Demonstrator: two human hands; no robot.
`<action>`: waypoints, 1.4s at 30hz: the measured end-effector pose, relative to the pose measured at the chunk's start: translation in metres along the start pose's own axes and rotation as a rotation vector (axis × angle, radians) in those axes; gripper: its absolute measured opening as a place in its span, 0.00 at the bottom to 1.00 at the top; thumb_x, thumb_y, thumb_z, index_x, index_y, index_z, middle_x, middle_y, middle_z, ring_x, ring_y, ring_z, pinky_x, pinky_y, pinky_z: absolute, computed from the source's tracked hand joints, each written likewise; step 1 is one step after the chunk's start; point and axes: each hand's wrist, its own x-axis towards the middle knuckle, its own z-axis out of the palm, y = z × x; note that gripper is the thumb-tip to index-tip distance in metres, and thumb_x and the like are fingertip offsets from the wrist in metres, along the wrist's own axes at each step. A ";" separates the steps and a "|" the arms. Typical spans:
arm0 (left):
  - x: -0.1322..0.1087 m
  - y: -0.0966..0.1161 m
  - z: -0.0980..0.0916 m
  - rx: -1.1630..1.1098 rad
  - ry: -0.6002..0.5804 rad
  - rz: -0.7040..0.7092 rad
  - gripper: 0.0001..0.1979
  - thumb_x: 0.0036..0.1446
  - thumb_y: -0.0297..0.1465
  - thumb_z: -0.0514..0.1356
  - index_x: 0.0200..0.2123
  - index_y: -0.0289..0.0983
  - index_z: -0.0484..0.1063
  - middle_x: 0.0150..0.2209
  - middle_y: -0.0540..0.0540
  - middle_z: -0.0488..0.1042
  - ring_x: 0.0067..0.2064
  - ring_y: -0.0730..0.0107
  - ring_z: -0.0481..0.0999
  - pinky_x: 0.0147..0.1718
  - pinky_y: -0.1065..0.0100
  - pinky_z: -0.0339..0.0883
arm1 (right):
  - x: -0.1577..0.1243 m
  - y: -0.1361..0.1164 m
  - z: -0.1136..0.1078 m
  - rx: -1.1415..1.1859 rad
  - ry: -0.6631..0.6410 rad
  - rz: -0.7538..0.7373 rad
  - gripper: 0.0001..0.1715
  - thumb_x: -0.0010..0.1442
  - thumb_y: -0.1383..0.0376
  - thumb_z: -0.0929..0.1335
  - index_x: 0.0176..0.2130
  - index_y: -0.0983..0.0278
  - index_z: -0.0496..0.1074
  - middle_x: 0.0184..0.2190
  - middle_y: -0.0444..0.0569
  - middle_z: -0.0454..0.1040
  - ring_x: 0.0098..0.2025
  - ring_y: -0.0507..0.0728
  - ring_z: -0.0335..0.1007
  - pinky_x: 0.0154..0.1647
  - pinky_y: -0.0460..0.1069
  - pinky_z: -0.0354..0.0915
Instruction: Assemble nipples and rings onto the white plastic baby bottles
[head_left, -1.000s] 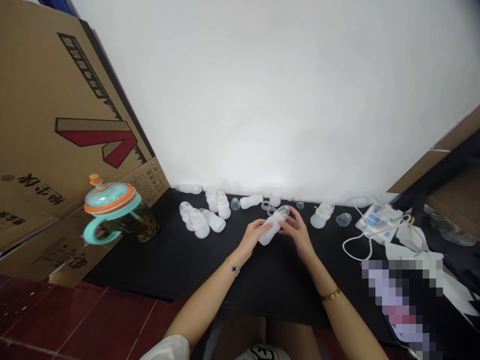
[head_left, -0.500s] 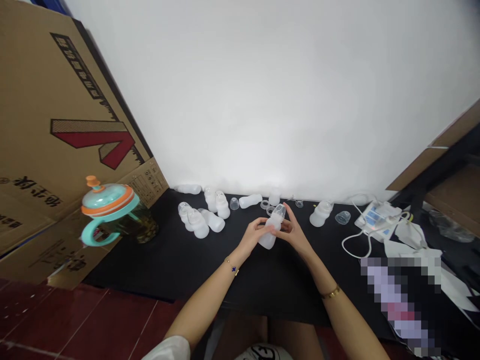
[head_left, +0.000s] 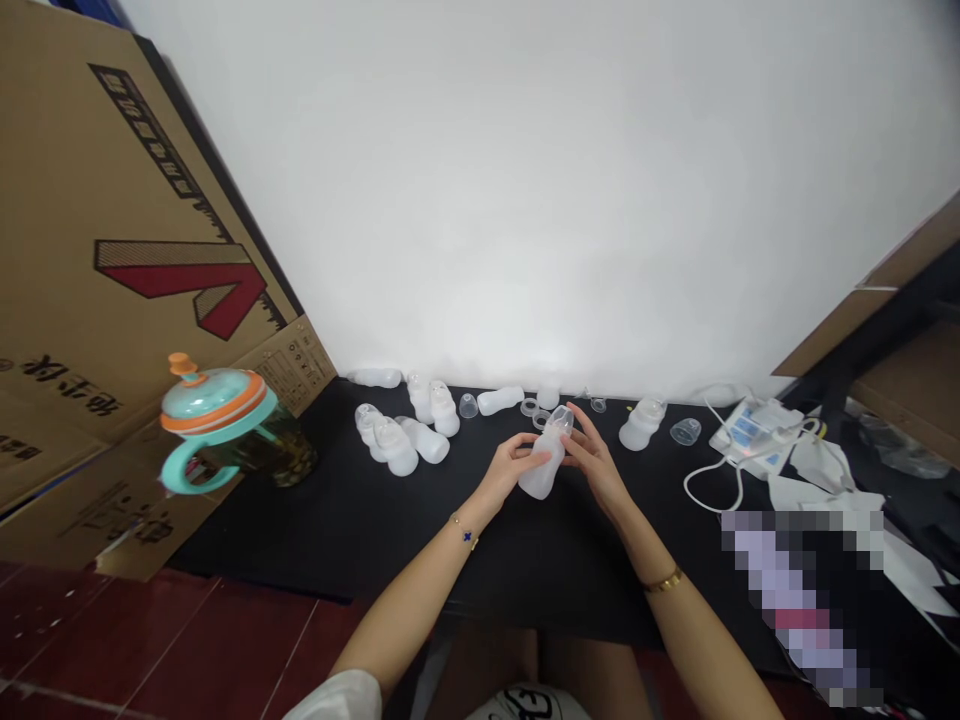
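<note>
A frosted white baby bottle [head_left: 541,468] with a clear cap stands nearly upright above the black mat [head_left: 360,530]. My left hand [head_left: 508,470] wraps its lower body from the left. My right hand [head_left: 594,462] grips its upper part and cap from the right, fingers curled against it. Both wrists wear thin bracelets. Several similar white bottles [head_left: 405,440] lie in a cluster on the mat to the left, and another bottle [head_left: 641,428] stands to the right.
A teal and orange lidded jug [head_left: 225,425] sits at the mat's left edge before leaning cardboard boxes [head_left: 112,280]. Loose clear caps and rings [head_left: 534,408] lie along the white wall. A white device with cables [head_left: 750,438] and papers lie at the right.
The bottle has been tilted from slanting to nearly upright between my hands. My right hand has shifted slightly up along the cap end.
</note>
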 end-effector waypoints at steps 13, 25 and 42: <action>0.001 -0.003 0.000 0.071 0.002 0.097 0.28 0.44 0.41 0.74 0.46 0.34 0.73 0.36 0.41 0.83 0.34 0.60 0.81 0.32 0.68 0.69 | 0.004 0.009 -0.007 -0.013 0.054 -0.059 0.42 0.51 0.56 0.78 0.61 0.53 0.66 0.46 0.48 0.80 0.47 0.63 0.75 0.44 0.54 0.70; -0.007 -0.004 0.006 0.263 0.060 0.241 0.26 0.47 0.40 0.72 0.47 0.36 0.72 0.39 0.41 0.83 0.40 0.56 0.82 0.37 0.65 0.72 | 0.002 0.010 0.000 -0.090 0.169 -0.156 0.38 0.49 0.57 0.79 0.57 0.55 0.69 0.38 0.45 0.76 0.34 0.54 0.69 0.31 0.47 0.67; -0.004 -0.007 0.007 0.170 0.043 0.194 0.23 0.47 0.41 0.72 0.43 0.36 0.73 0.34 0.43 0.82 0.35 0.59 0.82 0.34 0.66 0.72 | 0.002 0.016 0.001 -0.114 0.100 -0.115 0.44 0.57 0.53 0.74 0.67 0.53 0.59 0.49 0.49 0.77 0.51 0.63 0.73 0.48 0.55 0.70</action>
